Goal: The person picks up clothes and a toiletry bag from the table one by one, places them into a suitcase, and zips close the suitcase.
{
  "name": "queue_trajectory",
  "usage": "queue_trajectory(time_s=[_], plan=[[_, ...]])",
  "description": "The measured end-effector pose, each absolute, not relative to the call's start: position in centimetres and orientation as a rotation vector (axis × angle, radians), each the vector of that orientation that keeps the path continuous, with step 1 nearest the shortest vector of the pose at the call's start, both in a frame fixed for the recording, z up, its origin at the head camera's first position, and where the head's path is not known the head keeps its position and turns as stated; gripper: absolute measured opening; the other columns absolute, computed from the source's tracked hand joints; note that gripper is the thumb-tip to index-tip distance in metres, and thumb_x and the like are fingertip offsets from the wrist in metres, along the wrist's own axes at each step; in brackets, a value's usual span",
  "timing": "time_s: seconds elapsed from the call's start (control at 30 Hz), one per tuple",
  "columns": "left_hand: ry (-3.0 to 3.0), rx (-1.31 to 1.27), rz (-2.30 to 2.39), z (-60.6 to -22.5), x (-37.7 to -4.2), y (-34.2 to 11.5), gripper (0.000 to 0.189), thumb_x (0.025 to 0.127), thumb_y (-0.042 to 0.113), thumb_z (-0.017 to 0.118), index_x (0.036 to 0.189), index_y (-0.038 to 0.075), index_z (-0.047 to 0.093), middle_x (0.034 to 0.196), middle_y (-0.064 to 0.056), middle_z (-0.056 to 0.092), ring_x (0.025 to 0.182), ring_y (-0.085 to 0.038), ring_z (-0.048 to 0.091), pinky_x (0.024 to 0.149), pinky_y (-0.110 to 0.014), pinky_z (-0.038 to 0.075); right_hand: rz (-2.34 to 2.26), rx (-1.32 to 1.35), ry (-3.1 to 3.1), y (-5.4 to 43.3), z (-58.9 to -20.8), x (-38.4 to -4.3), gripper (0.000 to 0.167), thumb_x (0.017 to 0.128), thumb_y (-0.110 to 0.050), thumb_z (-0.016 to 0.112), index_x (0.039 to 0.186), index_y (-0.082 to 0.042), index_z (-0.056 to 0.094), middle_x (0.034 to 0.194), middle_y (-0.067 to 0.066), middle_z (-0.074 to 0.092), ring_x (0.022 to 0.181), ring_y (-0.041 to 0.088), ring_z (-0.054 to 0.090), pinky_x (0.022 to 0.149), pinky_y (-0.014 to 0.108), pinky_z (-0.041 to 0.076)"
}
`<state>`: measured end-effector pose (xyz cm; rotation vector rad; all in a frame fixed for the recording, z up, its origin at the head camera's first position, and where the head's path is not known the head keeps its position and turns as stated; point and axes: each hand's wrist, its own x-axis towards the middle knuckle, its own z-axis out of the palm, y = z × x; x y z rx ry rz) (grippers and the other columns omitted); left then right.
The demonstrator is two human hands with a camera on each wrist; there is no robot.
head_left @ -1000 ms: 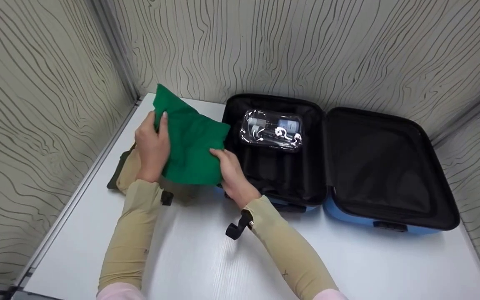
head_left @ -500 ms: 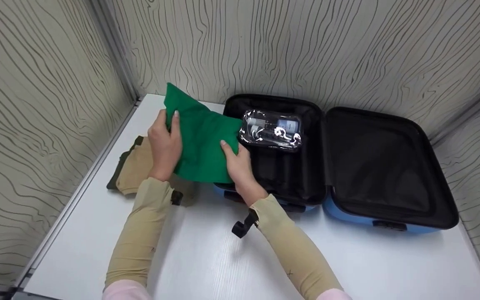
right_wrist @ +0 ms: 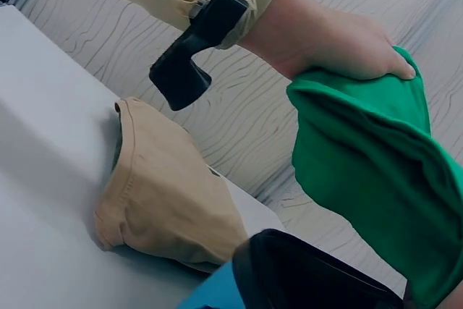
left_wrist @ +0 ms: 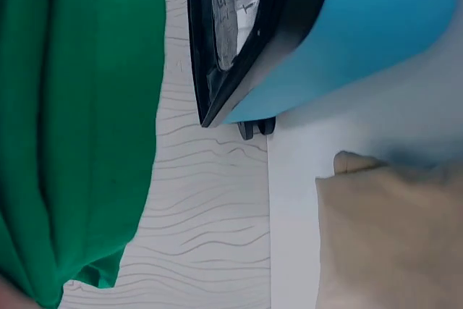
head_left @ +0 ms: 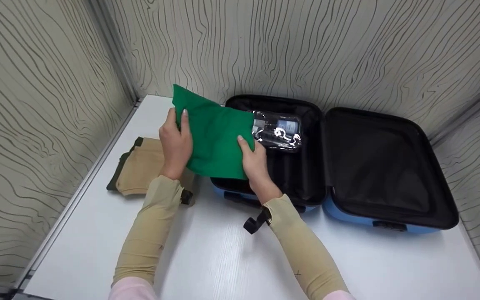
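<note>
A folded green cloth garment [head_left: 219,133], its exact kind unclear, is held up in the air between both hands. My left hand [head_left: 176,139] grips its left side, thumb on the front face. At the lower right side, my right hand [head_left: 256,164] pinches it with the thumb in front and the fingers hidden behind. The garment overlaps the left edge of an open suitcase [head_left: 283,177] with a black lining and blue shell. Inside lies a clear toiletry pouch [head_left: 288,129] with bottles, partly covered by the garment. In the right wrist view the garment [right_wrist: 376,157] sags between the hands.
Folded tan clothing [head_left: 140,168] with a dark green layer under it lies on the white table [head_left: 206,250], left of the suitcase. The suitcase's other half [head_left: 386,166] lies open to the right. Patterned wall panels [head_left: 265,50] stand behind and at the sides.
Both hands have carried the green garment to the right, from beside the suitcase to over its left part. More of the tan clothing now shows, and the garment now hides part of the pouch.
</note>
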<state>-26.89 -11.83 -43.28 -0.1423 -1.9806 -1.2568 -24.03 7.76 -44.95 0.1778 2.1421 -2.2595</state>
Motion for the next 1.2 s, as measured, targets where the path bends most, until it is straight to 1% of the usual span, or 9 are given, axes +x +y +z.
queue_trajectory(time_s=[0.17,0.33,0.47,0.57,0.7,0.8,0.97,1.1,1.2], plan=[[-1.99,-0.142,-1.272,-43.3,-27.2,-11.0,0.028,0.111,0.022,0.044,0.099,-0.001,0.056,0.069,-0.004,0.041,0.064,-0.019,0.046,0.06,-0.033,0.038,-2.298,0.179,2.134,8.7,-44.9,-24.2,0.035,0.105,-0.033,0.059,0.121,-0.003,0.067,0.096,0.012,0.071,0.086,0.025,0.069,0.08,0.039,0.055],[-2.007,-0.123,-1.285,-43.4,-27.5,-10.4,0.027,0.111,0.021,0.043,0.099,0.0,0.055,0.069,-0.004,0.043,0.064,-0.018,0.046,0.06,-0.033,0.037,-2.322,0.145,2.158,9.7,-44.9,-24.5,0.035,0.105,-0.031,0.059,0.126,-0.003,0.066,0.097,0.012,0.071,0.086,0.025,0.068,0.081,0.039,0.054],[-2.038,-0.096,-1.264,-43.4,-27.7,-10.1,0.027,0.112,0.021,0.042,0.1,-0.001,0.054,0.068,-0.005,0.042,0.062,-0.021,0.046,0.058,-0.033,0.036,-2.311,0.131,2.173,10.8,-44.7,-24.6,0.037,0.105,-0.033,0.059,0.129,-0.006,0.065,0.1,0.011,0.071,0.089,0.025,0.068,0.083,0.04,0.054],[-2.062,-0.046,-1.23,-43.4,-27.8,-9.8,0.029,0.111,0.022,0.042,0.099,-0.001,0.054,0.066,-0.005,0.042,0.061,-0.023,0.048,0.056,-0.035,0.035,-2.305,0.128,2.209,11.7,-44.4,-24.7,0.037,0.105,-0.034,0.059,0.126,-0.005,0.066,0.099,0.011,0.07,0.089,0.025,0.067,0.084,0.039,0.052],[-2.094,0.036,-1.172,-43.4,-27.8,-9.3,0.031,0.111,0.025,0.043,0.096,0.0,0.055,0.063,-0.005,0.042,0.058,-0.025,0.052,0.052,-0.038,0.037,-2.297,0.116,2.306,12.9,-44.1,-24.9,0.034,0.106,-0.03,0.059,0.121,-0.002,0.068,0.097,0.011,0.069,0.088,0.024,0.065,0.084,0.038,0.051],[-2.115,0.049,-1.154,-43.4,-27.8,-8.7,0.033,0.111,0.026,0.043,0.095,0.0,0.055,0.062,-0.005,0.042,0.057,-0.026,0.053,0.051,-0.039,0.038,-2.283,0.108,2.356,13.8,-44.0,-24.8,0.034,0.106,-0.029,0.058,0.122,-0.001,0.067,0.1,0.012,0.068,0.09,0.024,0.064,0.084,0.038,0.05],[-2.131,0.014,-1.169,-43.3,-28.0,-7.7,0.032,0.111,0.026,0.042,0.096,0.001,0.055,0.063,-0.006,0.043,0.059,-0.028,0.057,0.052,-0.042,0.041,-2.264,0.089,2.386,15.2,-43.7,-24.7,0.039,0.106,-0.031,0.058,0.13,-0.001,0.064,0.109,0.014,0.068,0.097,0.025,0.063,0.089,0.038,0.049],[-2.143,-0.031,-1.18,-43.4,-28.1,-7.1,0.031,0.112,0.025,0.042,0.097,0.001,0.054,0.063,-0.008,0.044,0.062,-0.031,0.059,0.053,-0.045,0.044,-2.248,0.08,2.414,16.2,-43.7,-24.5,0.04,0.106,-0.033,0.058,0.129,-0.001,0.065,0.111,0.015,0.067,0.099,0.026,0.063,0.09,0.039,0.048],[-2.158,-0.059,-1.192,-43.5,-28.0,-6.7,0.029,0.112,0.024,0.042,0.098,0.0,0.054,0.063,-0.008,0.044,0.062,-0.031,0.059,0.053,-0.044,0.043,-2.249,0.07,2.411,16.8,-43.8,-24.3,0.04,0.106,-0.034,0.058,0.127,-0.001,0.066,0.111,0.016,0.066,0.099,0.026,0.062,0.09,0.039,0.048]])
